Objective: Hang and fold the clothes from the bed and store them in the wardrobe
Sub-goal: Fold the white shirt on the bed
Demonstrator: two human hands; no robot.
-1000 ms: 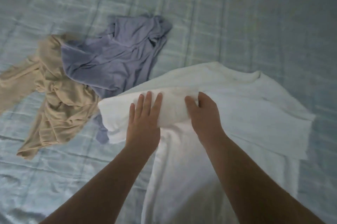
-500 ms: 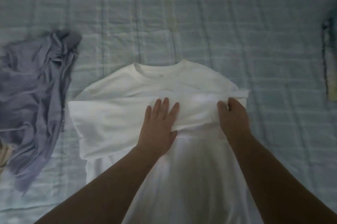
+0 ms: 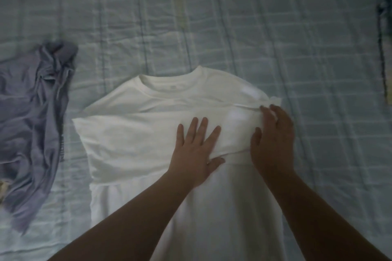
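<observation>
A white T-shirt [image 3: 148,124] lies flat on the bed, collar away from me, with a sleeve folded across its chest. My left hand [image 3: 195,150] presses flat on the folded sleeve with fingers spread. My right hand [image 3: 273,141] rests on the shirt's right edge, fingers curled over the fold of cloth there. A crumpled lilac-grey garment [image 3: 31,107] lies on the bed to the left, apart from the shirt.
The bed is covered with a pale blue checked quilt [image 3: 233,27]. A scrap of beige cloth [image 3: 3,188] peeks out at the left edge under the lilac garment. A dark-edged object [image 3: 385,37] shows at the far right edge.
The view has swung right, so the lilac garment sits further left and the beige one is almost out of frame. My right hand has slid out to the shirt's right edge.
</observation>
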